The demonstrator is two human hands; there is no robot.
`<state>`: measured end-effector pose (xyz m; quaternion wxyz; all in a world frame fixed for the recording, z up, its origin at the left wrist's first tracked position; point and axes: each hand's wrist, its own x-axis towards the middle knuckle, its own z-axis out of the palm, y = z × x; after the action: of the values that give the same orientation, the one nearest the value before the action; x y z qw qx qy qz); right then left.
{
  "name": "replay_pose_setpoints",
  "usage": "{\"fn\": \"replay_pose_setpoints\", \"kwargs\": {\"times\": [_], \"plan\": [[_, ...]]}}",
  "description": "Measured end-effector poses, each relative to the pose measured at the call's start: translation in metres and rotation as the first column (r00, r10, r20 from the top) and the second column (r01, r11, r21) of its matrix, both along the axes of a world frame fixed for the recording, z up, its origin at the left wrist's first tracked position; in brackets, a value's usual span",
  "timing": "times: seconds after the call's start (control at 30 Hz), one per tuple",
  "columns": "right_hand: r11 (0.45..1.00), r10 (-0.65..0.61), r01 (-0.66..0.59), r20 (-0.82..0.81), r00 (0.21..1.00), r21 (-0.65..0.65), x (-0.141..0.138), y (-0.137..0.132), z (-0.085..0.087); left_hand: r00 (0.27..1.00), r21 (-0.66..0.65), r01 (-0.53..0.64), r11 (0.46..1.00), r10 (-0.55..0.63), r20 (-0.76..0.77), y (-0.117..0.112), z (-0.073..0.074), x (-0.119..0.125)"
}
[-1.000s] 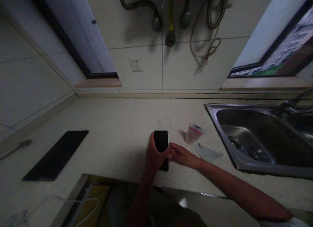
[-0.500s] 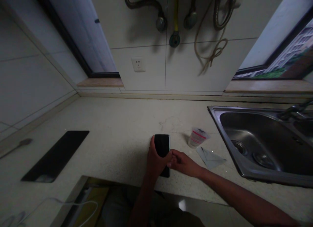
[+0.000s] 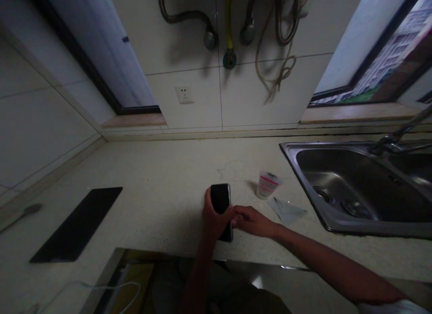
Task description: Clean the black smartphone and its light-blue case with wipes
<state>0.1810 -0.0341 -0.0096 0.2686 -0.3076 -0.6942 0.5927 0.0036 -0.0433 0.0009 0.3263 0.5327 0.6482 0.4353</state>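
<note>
The phone [image 3: 220,197] has a plain black face edged by a thin, pale silvery rim. Under the phone, the counter [image 3: 162,170] is cream, sprinkled with fine dark specks. To the phone's right, a whitish translucent cup [image 3: 267,187] wears pinkish-red bands; farther right of it, the sink [image 3: 371,228] is silver-grey. Left of the phone, a flat panel [image 3: 79,224] is solid black. Beyond the phone, off-white wall tiles [image 3: 259,113] carry thin dark joint lines, a white socket [image 3: 184,94] and a yellow pipe [image 3: 229,21].
</note>
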Motion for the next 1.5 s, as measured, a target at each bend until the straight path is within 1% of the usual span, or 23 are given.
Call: {"fn": "replay_pose_setpoints", "kwargs": {"times": [0.2,0.33,0.43,0.53,0.63,0.73,0.87,0.93,1.07,1.23,1.37,1.5], "plan": [[0.999,-0.024,0.023,-0.024,0.999,-0.044,-0.001,0.0,0.0,1.0,0.028,-0.006,1.0,0.005,0.02,0.0,0.002,0.002],[1.0,-0.03,0.03,-0.015,0.999,-0.002,0.0,0.0,0.001,1.0,0.003,-0.003,1.0,0.003,-0.006,0.0,0.006,0.004],[1.0,-0.029,0.029,-0.028,0.999,-0.004,0.0,0.0,-0.001,1.0,-0.001,-0.018,1.0,0.018,-0.017,0.001,0.008,0.004],[1.0,-0.025,0.025,-0.046,0.999,-0.011,0.0,0.001,-0.004,1.0,-0.038,-0.01,0.999,0.009,-0.027,0.002,0.007,0.004],[1.0,-0.015,0.015,-0.048,0.999,-0.007,0.0,0.002,-0.006,0.999,-0.017,-0.033,0.999,0.033,-0.013,0.003,0.004,0.002],[1.0,-0.011,0.012,-0.013,1.0,0.021,0.001,0.002,-0.006,0.998,0.018,-0.049,0.999,0.049,0.034,0.004,0.002,0.001],[0.995,-0.034,0.031,0.035,0.999,0.092,0.002,0.001,-0.001,0.995,-0.004,-0.061,0.998,0.061,0.082,0.003,0.003,-0.001],[0.995,-0.033,0.029,0.039,0.999,0.1,0.002,0.001,0.002,0.993,-0.002,-0.063,0.998,0.063,0.098,0.003,0.003,-0.001],[0.998,-0.03,0.03,0.011,0.999,0.057,0.0,0.001,0.001,0.991,0.017,-0.074,0.997,0.071,0.117,0.005,-0.001,-0.002],[0.998,-0.053,0.05,-0.057,0.997,-0.045,-0.001,0.001,-0.011,0.983,0.063,-0.061,0.996,0.049,0.176,0.009,-0.007,-0.007],[0.999,-0.044,0.043,-0.046,0.998,-0.021,0.0,0.003,-0.017,0.976,0.069,-0.07,0.995,0.054,0.209,0.012,-0.008,-0.009],[0.999,-0.047,0.047,-0.018,0.999,0.005,0.001,0.003,-0.012,0.976,0.063,-0.043,0.997,0.029,0.215,0.012,-0.007,-0.008]]}}
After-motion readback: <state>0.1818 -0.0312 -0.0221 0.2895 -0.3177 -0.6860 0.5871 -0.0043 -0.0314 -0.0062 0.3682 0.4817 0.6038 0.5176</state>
